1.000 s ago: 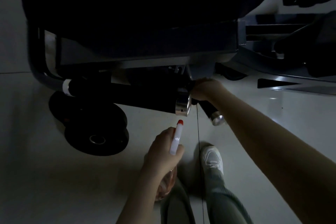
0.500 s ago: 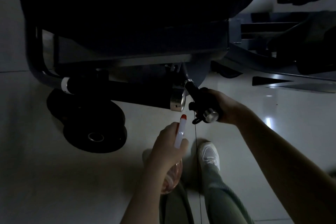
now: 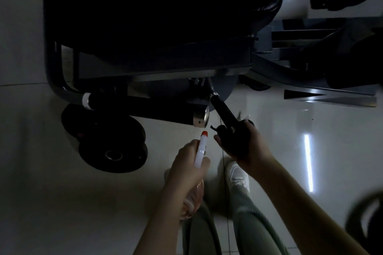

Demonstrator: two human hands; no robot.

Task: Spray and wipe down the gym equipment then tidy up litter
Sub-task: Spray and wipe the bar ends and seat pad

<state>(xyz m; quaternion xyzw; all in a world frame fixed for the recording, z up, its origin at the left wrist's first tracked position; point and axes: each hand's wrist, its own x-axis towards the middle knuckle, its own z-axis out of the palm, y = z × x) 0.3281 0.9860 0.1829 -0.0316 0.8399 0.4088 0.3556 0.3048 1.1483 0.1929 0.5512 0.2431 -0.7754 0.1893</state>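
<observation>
**Head view: wiping a stiff handle in dim light**

Head camera, frame centre: the right hand (image 3: 244, 147) is wrapped around a dark cloth on the handle (image 3: 223, 112), which looks rigid and fixed. The left hand (image 3: 186, 165) is closed on the light spray bottle (image 3: 200, 151), best held at its neck.

Weight plates (image 3: 107, 141) lie left of the spray bottle (image 3: 200, 149), the machine handle (image 3: 224, 113) right of it.

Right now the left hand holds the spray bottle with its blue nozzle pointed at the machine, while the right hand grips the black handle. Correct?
Not quite. In the head view the spray bottle in the left hand has a red nozzle, not blue. The right hand does grip the black handle.
</observation>
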